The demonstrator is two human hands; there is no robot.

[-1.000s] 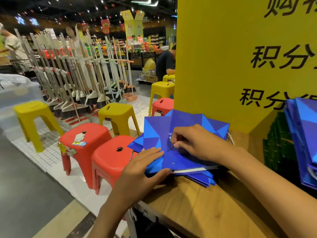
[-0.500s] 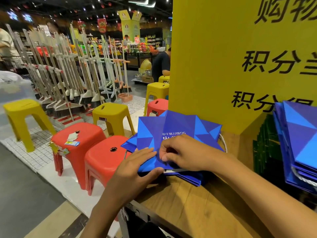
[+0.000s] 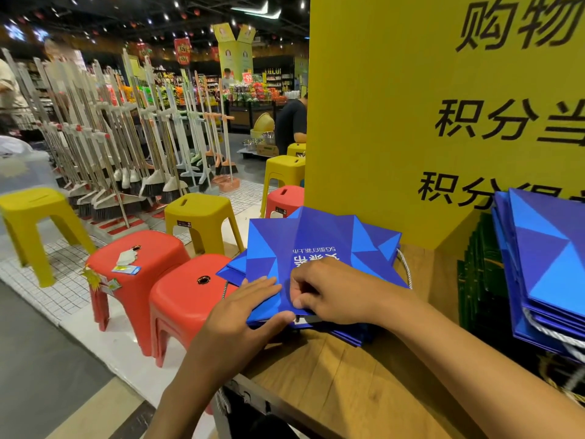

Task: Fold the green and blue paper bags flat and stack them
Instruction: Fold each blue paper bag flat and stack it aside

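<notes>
A flattened blue paper bag (image 3: 319,239) with white print lies on top of a small stack of blue bags at the left end of the wooden counter (image 3: 342,384). My left hand (image 3: 243,315) lies on the bag's near left corner, fingers on top and thumb at its near edge. My right hand (image 3: 332,289) sits on the bag's near edge with fingers curled, pinching there; what it pinches is hidden. More blue bags (image 3: 550,264) lean upright at the right, with dark green bags (image 3: 484,274) behind them.
A tall yellow sign board (image 3: 411,90) stands right behind the bags. Red stools (image 3: 186,296) and yellow stools (image 3: 199,213) crowd the floor left of the counter. Racks of brooms (image 3: 126,147) and a person in black (image 3: 292,125) are farther back.
Both hands have slid toward the bag's near edge. More of the bag's white print now shows beyond my right hand. The camera has shifted slightly.
</notes>
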